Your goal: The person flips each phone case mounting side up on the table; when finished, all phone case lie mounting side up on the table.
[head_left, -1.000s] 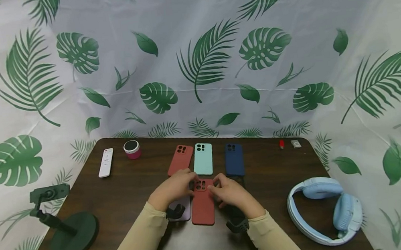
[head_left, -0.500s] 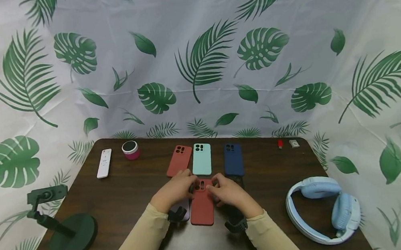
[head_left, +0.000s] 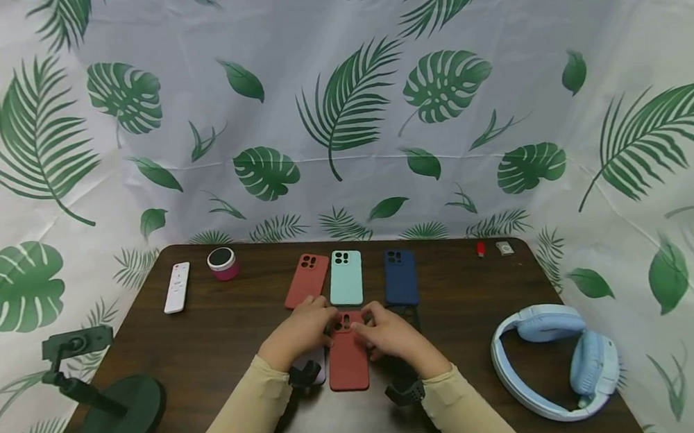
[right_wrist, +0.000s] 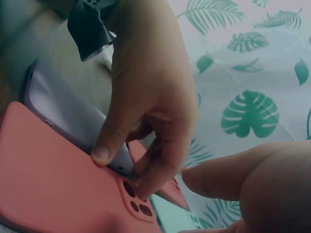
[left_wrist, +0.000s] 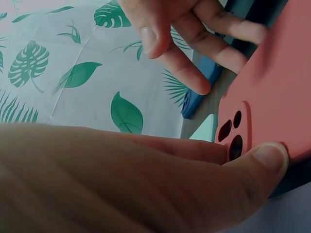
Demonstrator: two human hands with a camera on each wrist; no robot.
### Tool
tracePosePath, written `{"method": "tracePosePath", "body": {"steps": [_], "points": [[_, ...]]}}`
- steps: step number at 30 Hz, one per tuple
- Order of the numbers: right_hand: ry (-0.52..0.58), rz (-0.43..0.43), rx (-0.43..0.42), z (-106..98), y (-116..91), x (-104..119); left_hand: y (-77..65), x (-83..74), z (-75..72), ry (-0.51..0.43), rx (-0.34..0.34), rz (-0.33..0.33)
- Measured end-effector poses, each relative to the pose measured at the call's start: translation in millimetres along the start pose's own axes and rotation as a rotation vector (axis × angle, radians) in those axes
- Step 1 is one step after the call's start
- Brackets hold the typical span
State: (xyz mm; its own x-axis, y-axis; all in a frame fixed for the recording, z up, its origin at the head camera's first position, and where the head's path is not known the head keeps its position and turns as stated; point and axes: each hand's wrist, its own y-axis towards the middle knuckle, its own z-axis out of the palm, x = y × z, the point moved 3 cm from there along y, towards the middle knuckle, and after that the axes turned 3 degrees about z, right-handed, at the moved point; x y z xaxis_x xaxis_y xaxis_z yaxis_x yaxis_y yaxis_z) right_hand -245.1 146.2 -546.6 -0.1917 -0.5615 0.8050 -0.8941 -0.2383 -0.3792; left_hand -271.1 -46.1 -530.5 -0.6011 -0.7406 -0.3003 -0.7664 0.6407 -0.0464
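Observation:
A red phone case [head_left: 348, 359] lies in front of the person, its camera cutouts at the far end. My left hand [head_left: 300, 330] pinches its upper left corner; in the left wrist view the thumb presses on the back beside the cutouts and the index finger is at the top edge. Across from it, my right hand [head_left: 396, 337] is at the case's right edge, with extended fingers [left_wrist: 226, 53] reaching that edge. A lilac case [right_wrist: 68, 114] lies partly hidden under the left hand. Beyond the right hand a black case [head_left: 405, 315] shows in part.
Another red case [head_left: 307, 279], a mint case [head_left: 345, 277] and a blue case [head_left: 399, 277] form a far row. A white remote [head_left: 177, 287] and a round pink-and-white object [head_left: 222, 263] lie back left, a dark stand [head_left: 121, 416] front left, headphones [head_left: 556, 364] at right.
Both hands stay at the upper end of the red case with barely any finger movement. The head view has shifted slightly, so the whole scene sits a little further left.

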Motion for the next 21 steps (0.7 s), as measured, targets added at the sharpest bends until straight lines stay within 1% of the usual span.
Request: {"method": "tracePosePath", "body": {"steps": [6,13,21], "points": [[0.011,-0.011,-0.025,-2.3,-1.7,2.0,0.1,-2.4,-1.3,-0.006,-0.003,0.011],[0.044,-0.045,-0.035,-8.1,-2.2,6.7,2.8,-2.6,2.5,0.040,-0.040,0.009],[0.030,-0.077,-0.076,-9.8,-2.0,9.1,3.3,-2.9,4.2,-0.015,-0.058,0.011]]}}
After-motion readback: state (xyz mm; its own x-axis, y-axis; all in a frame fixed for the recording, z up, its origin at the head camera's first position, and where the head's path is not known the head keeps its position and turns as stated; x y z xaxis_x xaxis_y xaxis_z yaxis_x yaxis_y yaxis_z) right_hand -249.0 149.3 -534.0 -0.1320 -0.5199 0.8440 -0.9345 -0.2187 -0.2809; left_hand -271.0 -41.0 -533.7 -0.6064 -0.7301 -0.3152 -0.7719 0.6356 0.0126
